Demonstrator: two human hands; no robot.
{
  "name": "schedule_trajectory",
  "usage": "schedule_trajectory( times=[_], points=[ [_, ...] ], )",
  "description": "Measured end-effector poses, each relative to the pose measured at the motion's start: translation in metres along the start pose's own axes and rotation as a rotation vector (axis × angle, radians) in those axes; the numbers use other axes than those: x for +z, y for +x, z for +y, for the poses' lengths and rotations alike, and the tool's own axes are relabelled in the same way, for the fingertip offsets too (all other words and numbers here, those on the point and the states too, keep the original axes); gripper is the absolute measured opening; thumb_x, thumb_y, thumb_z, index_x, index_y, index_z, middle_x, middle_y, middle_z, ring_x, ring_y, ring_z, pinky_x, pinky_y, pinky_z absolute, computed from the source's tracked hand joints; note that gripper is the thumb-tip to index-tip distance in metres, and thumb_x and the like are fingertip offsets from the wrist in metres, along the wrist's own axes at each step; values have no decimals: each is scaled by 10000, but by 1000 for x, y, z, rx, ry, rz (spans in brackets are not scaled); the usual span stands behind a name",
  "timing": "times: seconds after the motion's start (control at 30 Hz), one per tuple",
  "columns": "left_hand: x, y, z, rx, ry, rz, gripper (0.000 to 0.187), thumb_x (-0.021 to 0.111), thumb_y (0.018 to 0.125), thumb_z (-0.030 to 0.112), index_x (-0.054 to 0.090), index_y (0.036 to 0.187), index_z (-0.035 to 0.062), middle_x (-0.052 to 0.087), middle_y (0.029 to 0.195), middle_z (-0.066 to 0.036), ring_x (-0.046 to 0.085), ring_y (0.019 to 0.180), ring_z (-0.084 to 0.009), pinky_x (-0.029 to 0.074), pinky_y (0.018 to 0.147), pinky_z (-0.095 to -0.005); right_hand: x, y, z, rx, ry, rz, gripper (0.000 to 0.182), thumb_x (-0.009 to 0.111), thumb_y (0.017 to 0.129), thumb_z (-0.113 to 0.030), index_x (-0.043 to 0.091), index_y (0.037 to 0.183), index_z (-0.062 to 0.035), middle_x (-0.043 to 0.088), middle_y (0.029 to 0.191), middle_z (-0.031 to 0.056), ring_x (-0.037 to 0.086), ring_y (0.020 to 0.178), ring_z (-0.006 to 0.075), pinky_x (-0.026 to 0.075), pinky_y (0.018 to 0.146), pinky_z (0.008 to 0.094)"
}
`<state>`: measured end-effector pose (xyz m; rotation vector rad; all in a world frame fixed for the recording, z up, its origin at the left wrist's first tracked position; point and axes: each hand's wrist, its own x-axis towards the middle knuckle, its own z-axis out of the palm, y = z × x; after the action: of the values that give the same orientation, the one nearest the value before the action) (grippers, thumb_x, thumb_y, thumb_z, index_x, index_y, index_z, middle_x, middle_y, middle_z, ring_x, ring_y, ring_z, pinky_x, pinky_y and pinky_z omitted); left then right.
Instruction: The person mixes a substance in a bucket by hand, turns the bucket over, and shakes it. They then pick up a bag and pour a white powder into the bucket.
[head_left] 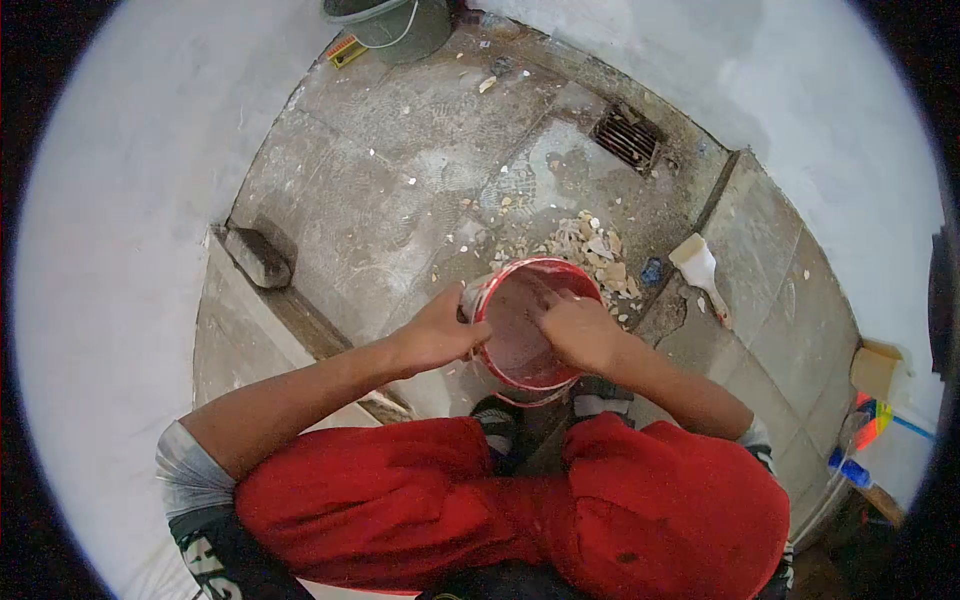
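Note:
Between my knees is a red bucket with a grey-brown mix in it. My left hand grips the bucket's left rim, thumb over the inside edge. Over the right side of the opening, my right hand reaches in with its fingers bent down; a thin tool seems to run from it into the mix, but it is blurred. Just beyond the bucket lies a heap of pale chips. A brush with a white handle rests on the ledge to the right.
A grey-green bucket stands at the far left by the wall, with a yellow item beside it. A metal drain grate is set in the floor. A stone block lies at left, a raised step at right.

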<state>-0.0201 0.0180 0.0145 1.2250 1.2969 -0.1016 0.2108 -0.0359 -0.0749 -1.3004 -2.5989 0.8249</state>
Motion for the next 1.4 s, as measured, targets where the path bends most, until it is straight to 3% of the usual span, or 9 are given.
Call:
schedule_trajectory(
  times=[0.17,0.23,0.43,0.67,0.77,0.97,1.13,1.37,1.4],
  points=[
    [4,-2,11,32,89,6,366,694,861,189,466,1023,-48,594,856,-129,602,730,-171,516,629,-327,22,23,10,9,-166,-87,158,595,813,-135,733,803,-58,708,770,171,712,710,308,554,574,416],
    [4,2,3,80,114,28,371,695,862,192,468,1028,-50,594,847,-125,602,728,-173,514,624,-326,52,38,26,166,-193,-171,331,632,802,-153,633,1117,-52,711,811,139,700,688,322,549,545,420],
    [5,2,5,75,89,3,364,689,867,202,472,1032,-40,597,842,-113,603,722,-176,511,615,-323,62,55,29,330,-326,-386,268,601,845,-140,654,1089,-40,727,846,142,723,738,281,555,524,414],
    [6,-1,10,136,102,21,424,693,870,218,471,1104,-58,607,891,-128,612,760,-181,519,653,-332,85,60,43,368,-320,-358,248,587,862,-145,680,1072,-52,729,885,150,728,796,285,583,621,429],
    [4,3,3,109,157,28,449,694,867,217,470,1137,-63,611,915,-133,615,779,-184,521,669,-336,120,61,61,352,-350,-109,173,601,828,-128,773,831,-147,715,739,18,697,623,188,490,415,372],
    [4,2,5,129,55,2,438,699,866,215,474,1134,-49,613,913,-131,615,753,-169,522,648,-319,66,42,48,90,-392,-335,189,594,828,-144,727,945,-79,721,920,156,710,826,322,571,664,426],
    [-3,2,7,20,42,2,410,692,865,203,478,1109,-48,610,913,-131,609,736,-163,518,633,-315,-7,22,12,-141,-13,-70,166,547,814,-60,703,860,-26,681,796,202,683,814,373,544,688,481],
    [-12,3,-4,4,30,17,386,629,852,174,496,1096,-95,598,944,-153,598,834,-196,517,713,-344,-57,6,-6,129,257,-158,180,631,816,-120,591,952,-10,640,918,231,620,902,429,484,760,505],
    [-14,0,3,3,31,15,386,629,852,174,496,1096,-95,598,944,-153,598,834,-196,517,713,-344,-57,3,-6,96,316,-32,173,628,824,-116,577,946,-5,626,903,224,610,886,425,472,747,497]
  ],
)
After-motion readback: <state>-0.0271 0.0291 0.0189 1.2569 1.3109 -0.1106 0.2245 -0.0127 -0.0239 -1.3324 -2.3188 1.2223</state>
